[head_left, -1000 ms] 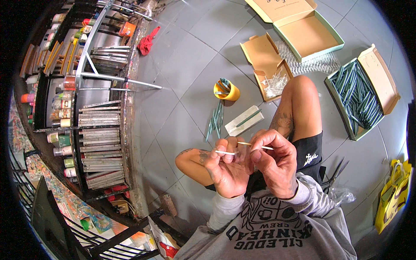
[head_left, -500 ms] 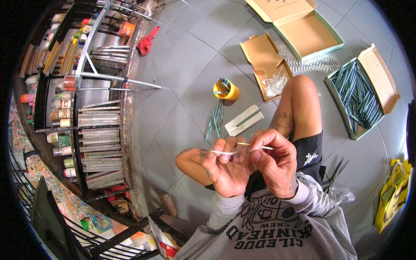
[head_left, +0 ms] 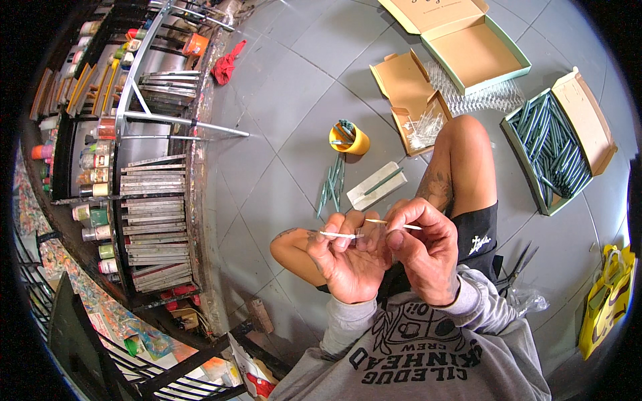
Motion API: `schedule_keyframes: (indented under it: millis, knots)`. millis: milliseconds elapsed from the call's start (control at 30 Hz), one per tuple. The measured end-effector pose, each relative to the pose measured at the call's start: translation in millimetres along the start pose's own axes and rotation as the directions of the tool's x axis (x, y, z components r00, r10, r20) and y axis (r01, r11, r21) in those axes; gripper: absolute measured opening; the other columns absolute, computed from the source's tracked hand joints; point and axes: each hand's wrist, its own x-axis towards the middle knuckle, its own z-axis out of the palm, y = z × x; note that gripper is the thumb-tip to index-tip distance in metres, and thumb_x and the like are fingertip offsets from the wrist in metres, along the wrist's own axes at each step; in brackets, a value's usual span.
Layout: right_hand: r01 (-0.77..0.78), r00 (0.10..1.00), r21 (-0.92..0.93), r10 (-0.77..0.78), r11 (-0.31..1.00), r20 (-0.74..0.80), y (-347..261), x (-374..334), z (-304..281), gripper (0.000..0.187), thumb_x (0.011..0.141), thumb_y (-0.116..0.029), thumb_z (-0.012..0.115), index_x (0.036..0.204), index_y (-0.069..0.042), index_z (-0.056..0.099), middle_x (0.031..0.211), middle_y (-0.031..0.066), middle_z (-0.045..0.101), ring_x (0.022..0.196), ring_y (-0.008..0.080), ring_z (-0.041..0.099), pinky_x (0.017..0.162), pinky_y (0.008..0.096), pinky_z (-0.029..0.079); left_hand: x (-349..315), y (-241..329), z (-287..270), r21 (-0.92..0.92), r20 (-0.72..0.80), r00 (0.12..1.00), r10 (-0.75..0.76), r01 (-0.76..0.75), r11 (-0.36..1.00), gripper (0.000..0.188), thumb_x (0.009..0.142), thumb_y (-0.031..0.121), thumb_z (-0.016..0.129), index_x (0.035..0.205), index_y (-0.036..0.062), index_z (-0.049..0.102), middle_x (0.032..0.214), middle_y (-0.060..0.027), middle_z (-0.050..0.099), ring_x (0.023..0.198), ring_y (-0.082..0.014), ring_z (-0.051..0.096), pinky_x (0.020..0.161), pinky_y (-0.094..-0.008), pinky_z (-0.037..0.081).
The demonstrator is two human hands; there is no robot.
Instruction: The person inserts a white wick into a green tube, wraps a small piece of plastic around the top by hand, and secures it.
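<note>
Two hands meet at the lower centre of the frame, working closely over a small clear piece (head_left: 372, 234) that seems to be transparent film or a sleeve. The left hand (head_left: 356, 271) is half curled, palm up, with its thumb and fingertips closed on a thin white strip (head_left: 340, 234); the right hand (head_left: 431, 250) is pinched tight, thumb against forefinger, around a pale pointed stick (head_left: 376, 221). Whether the strip has gone inside the clear piece is too fine to tell, so this one item looks unfinished. Just above the hands, a single green pen-like stick (head_left: 384, 180) lies on a white card (head_left: 358, 202), with loose green sticks (head_left: 332, 184) beside it on the floor (head_left: 287, 100) and others standing in a yellow cup (head_left: 360, 143) near the centre. None of these can be judged complete from here. Plenty appears left: at the right of the frame an open box (head_left: 590, 120) is heaped with green sticks, and at the upper centre a brown carton (head_left: 402, 73) holds many slim clear pieces (head_left: 426, 128)
</note>
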Motion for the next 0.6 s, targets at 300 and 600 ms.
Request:
schedule_keyframes:
  millis: [300,600]
  knots:
    - [0.008,1.0,0.012,-0.008,1.0,0.0,0.7,-0.1,0.1,0.007,0.09,0.003,0.059,0.097,0.001,0.061,0.094,0.0022,0.061,0.088,0.0078,0.055,0.08,0.0252,0.047,-0.1,1.3,-0.6,-0.025,0.026,1.0,-0.015,0.016,1.0,0.012,0.097,0.026,0.058,0.091,0.0161,0.061,0.079,0.008,0.057,0.084,-0.0094,0.059,0.087,-0.0382,0.049]
    - [0.009,0.997,-0.009,-0.008,1.0,0.078,-1.8,0.9,-3.2,0.011,0.092,0.003,0.059,0.102,0.003,0.062,0.098,0.0057,0.063,0.094,0.0106,0.059,0.082,0.0262,0.048,-3.0,1.9,0.7,0.237,-0.077,0.992,0.101,-0.08,0.968,0.018,0.097,0.03,0.056,0.084,0.0186,0.057,0.075,0.0083,0.052,0.076,-0.0101,0.052,0.075,-0.034,0.048]
